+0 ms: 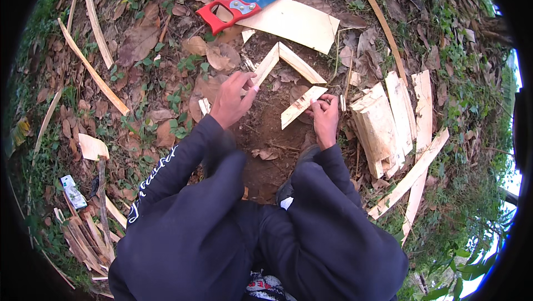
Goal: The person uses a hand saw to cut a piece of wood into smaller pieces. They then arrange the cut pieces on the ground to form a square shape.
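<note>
On the ground in front of me, two pale wooden strips meet in a corner that points away from me. My left hand [232, 100] has its fingers closed at the near end of the left strip [268, 64]. The right strip [302, 64] slants down from the corner, with no hand on it. A short wooden piece with slanted ends [300, 106] is pinched between the thumb and fingers of my right hand [325, 116]. That piece lies just below the right strip's end, and I cannot tell whether they touch.
Beyond the strips, a handsaw [239, 9] with a red handle rests by a flat wooden board [297, 25]. A stack of split boards [377, 126] is at the right. Long thin strips [93, 68] and a bundle of sticks [86, 240] lie left, among dry leaves and plants.
</note>
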Demonstrator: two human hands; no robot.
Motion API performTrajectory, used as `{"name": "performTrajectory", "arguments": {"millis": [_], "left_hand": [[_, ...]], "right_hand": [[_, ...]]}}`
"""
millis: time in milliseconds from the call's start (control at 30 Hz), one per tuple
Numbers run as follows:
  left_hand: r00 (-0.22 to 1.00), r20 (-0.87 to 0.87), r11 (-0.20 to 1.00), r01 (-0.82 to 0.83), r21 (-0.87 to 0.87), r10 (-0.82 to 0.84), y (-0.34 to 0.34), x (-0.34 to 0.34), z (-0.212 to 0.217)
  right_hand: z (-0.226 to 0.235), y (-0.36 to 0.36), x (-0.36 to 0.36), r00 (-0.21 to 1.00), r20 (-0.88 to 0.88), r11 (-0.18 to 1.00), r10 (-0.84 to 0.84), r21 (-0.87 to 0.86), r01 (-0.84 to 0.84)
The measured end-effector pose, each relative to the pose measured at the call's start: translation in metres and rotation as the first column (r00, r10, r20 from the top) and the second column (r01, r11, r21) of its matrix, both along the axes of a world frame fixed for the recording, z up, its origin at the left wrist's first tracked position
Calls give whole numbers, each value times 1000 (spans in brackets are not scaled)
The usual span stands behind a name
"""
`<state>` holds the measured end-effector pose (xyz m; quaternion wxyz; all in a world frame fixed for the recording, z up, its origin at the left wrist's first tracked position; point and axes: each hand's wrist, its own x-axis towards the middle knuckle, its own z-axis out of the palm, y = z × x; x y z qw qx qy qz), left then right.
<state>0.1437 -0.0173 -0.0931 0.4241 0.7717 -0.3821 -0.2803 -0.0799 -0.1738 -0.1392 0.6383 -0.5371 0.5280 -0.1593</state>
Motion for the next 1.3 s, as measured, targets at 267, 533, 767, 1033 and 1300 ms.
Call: {"name": "performTrajectory", "arguments": {"millis": [267, 533, 767, 1033, 1300], "left_hand": [[968, 240, 997, 74, 22, -77, -5, -2, -16], [960, 265, 996, 89, 27, -93, -5, -1, -19], [956, 275, 995, 95, 30, -100, -7, -2, -17], [939, 326, 994, 90, 69, -108, -4, -10, -16], [941, 320, 993, 95, 71, -113, -3, -9, -16]], "right_hand": [[-6, 6, 4, 1000, -10, 992, -13, -123, 12], [-9, 14, -3, 998, 3, 992, -60, -111, 60], [-8, 20, 1, 996, -89, 976, 29, -214, -47], [34, -16, 14, 941, -335, 865, 48, -457, -207], [33, -56, 16, 912, -384, 834, 143, -449, -320]]}}
